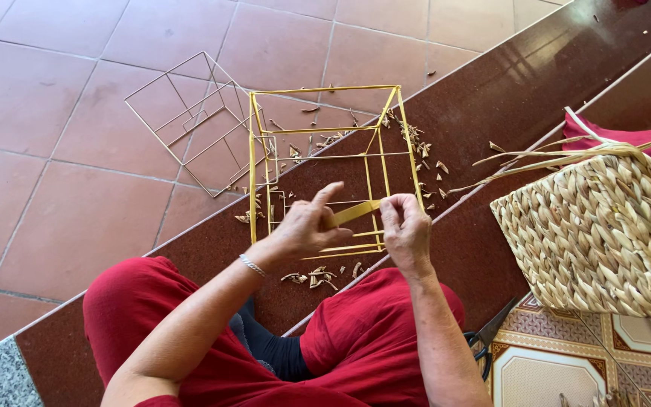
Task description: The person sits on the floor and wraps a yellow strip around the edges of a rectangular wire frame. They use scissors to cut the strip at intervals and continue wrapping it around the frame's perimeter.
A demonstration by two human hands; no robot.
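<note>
- Terracotta floor tiles (62, 218) filled the left and top of the view, and a dark red polished step (491, 113) ran diagonally from lower left to upper right.
- Far left on the tiles lay a bare metal wire frame (182, 113), box-shaped and open, with nothing inside it; it touched or overlapped the next frame at its right edge.
- Just right of it stood a yellow frame (325, 166), its bars wrapped in yellow strip, also an open box shape holding nothing, resting partly on the tiles and partly on the step.
- Small dried scraps (314, 279) lay scattered on the step around and inside the yellow frame's outline.
- The person sat cross-legged in red clothes, knees toward the frame.
- The left hand (307, 226), with a silver bracelet (252, 265) on its wrist, pinched one end of a flat yellow strip (352, 213), forefinger raised.
- The right hand (404, 226) gripped the other end of that strip against a lower bar of the yellow frame, fingers closed on it.
- Black scissors (484, 347) lay beside the right forearm, partly hidden.
- Far right sat a woven basket (604, 234) of pale plaited fibre, seen from outside, so its contents could not be told; loose strands stuck out from its top edge over a red cloth (642, 139).
</note>
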